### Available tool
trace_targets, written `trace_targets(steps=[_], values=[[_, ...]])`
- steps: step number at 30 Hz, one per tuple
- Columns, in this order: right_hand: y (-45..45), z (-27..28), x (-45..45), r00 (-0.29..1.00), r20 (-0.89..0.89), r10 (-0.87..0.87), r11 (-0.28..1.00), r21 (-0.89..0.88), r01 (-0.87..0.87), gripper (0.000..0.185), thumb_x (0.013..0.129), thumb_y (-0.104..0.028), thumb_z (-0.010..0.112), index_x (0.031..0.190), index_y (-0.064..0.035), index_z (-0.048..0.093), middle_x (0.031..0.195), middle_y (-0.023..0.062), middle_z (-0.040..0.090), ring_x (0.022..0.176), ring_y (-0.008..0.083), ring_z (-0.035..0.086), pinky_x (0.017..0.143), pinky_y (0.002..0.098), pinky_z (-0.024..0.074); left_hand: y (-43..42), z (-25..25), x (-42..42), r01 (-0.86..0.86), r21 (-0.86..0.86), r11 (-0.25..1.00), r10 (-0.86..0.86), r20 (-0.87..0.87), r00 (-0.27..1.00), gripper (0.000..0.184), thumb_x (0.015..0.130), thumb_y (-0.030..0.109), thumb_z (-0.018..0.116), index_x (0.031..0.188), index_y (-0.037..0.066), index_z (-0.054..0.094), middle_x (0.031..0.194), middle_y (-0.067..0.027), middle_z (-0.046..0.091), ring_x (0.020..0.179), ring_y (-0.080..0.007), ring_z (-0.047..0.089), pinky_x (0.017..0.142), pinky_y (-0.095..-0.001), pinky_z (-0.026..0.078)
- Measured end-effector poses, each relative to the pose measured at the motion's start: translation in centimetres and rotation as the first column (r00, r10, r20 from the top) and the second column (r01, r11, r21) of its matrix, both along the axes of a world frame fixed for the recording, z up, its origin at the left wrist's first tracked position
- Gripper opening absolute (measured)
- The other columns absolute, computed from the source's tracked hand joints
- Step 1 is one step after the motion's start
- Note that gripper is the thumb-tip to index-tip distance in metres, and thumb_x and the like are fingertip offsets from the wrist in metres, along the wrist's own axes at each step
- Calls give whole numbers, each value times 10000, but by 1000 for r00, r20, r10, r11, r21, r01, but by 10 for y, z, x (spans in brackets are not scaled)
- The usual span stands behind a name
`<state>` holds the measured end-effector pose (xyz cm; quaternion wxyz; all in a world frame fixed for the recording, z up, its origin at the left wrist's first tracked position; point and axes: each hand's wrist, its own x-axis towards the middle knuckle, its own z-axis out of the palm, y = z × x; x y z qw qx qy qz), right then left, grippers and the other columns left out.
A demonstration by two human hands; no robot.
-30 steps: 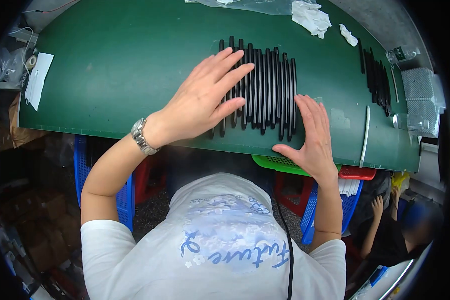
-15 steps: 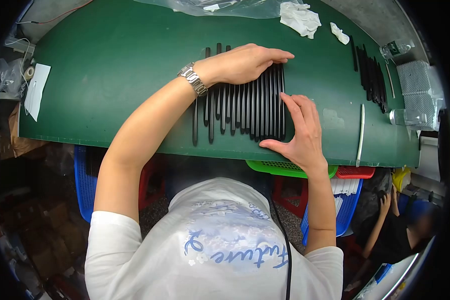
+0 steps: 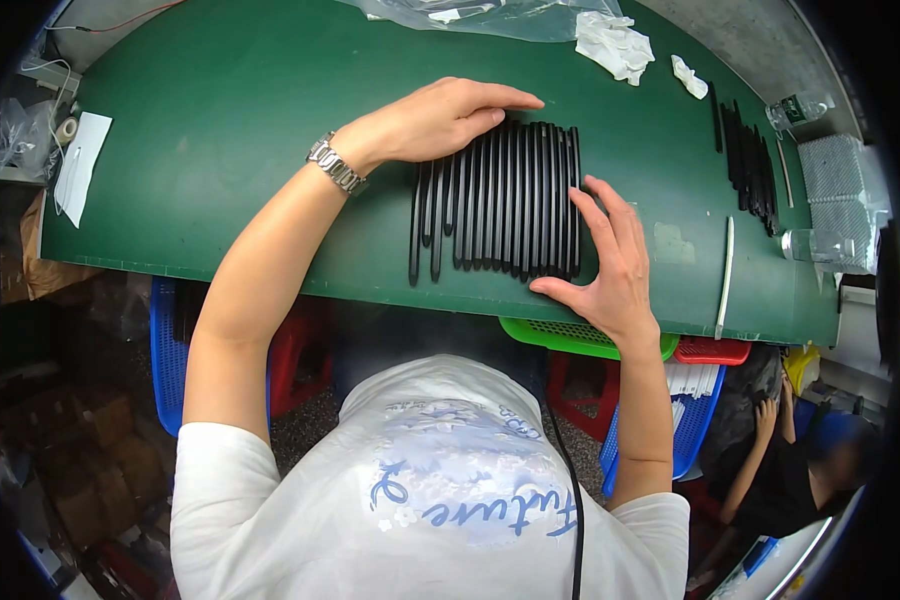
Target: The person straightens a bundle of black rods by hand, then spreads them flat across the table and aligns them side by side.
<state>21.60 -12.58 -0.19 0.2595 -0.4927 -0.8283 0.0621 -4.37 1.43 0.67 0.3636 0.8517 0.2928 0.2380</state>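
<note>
Several slim black rods (image 3: 505, 210) with tapered tips lie side by side on the green table, most of them close together. Toward the left, some are spaced apart and reach lower than the others. My left hand (image 3: 440, 118), with fingers stretched out and a metal watch at its wrist, lies across the upper ends and hides some of them. On the right side, my right hand (image 3: 618, 262) is open, its thumb by the lower tips and its fingers against the outermost rod. Neither hand grips a rod.
More black rods (image 3: 750, 165) lie at the right, near plastic bottles (image 3: 818, 244) and a white strip (image 3: 725, 278). Crumpled white tissue (image 3: 615, 46) and clear plastic film are at the back. Green (image 3: 582, 338) and blue baskets stand below the table edge. Another person (image 3: 800, 470) is at lower right.
My left hand has moved left along the upper ends, uncovering the right rods' tops. The rods lie closer together and their upper ends are more even. My right hand stays beside them.
</note>
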Motion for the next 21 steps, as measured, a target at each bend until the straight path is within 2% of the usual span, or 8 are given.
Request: trace_targets(steps=[4, 5, 9, 13, 16, 21], values=[[-8, 1, 0, 992, 14, 122, 992, 43, -122, 745, 657, -374, 874, 1287, -87, 600, 1396, 174, 498, 1279, 399, 486, 1078, 529, 400, 6, 0, -19, -151, 7, 989, 151, -46, 987, 404, 1013, 77, 465, 1409, 85, 545, 1347, -113, 633, 1249, -235, 586, 1069, -353, 436], [-11, 2, -3, 990, 18, 139, 990, 28, -139, 722, 664, -359, 871, 1281, -90, 608, 1393, 178, 500, 1283, 400, 484, 1081, 532, 400, 5, 0, -25, -149, 17, 989, 150, -65, 987, 410, 1014, 59, 449, 1416, 57, 531, 1363, -113, 622, 1265, -225, 574, 1084, -346, 426], [-12, 1, -9, 983, 56, 177, 984, 11, -178, 695, 681, -307, 859, 1294, -97, 608, 1406, 182, 494, 1298, 395, 478, 1095, 540, 390, -3, -7, -36, -67, -133, 989, 74, 46, 996, 406, 1014, 33, 426, 1407, 5, 527, 1395, -119, 594, 1302, -228, 545, 1125, -345, 392], [-10, 3, -12, 982, 51, 183, 983, 12, -184, 679, 688, -282, 854, 1286, -80, 604, 1403, 178, 497, 1296, 389, 483, 1097, 546, 385, -10, -8, -36, -120, -130, 984, 129, 62, 990, 391, 1018, 43, 437, 1392, 22, 551, 1360, -124, 614, 1291, -216, 550, 1117, -349, 404], [-13, 6, -22, 976, 27, 214, 977, 13, -215, 684, 681, -269, 858, 1281, -66, 600, 1388, 172, 508, 1288, 392, 491, 1096, 552, 381, -9, -17, -34, -148, -106, 983, 163, 159, 974, 379, 1024, 56, 443, 1382, 30, 562, 1331, -115, 630, 1282, -211, 556, 1113, -348, 409], [-15, 4, -63, 948, 33, 317, 945, 70, -319, 610, 647, -205, 852, 1203, -74, 638, 1333, 135, 561, 1274, 317, 523, 1108, 533, 370, -6, -20, -28, -118, -213, 970, 166, 220, 961, 354, 1040, 57, 428, 1358, 4, 573, 1310, -119, 638, 1255, -203, 582, 1104, -337, 435]])
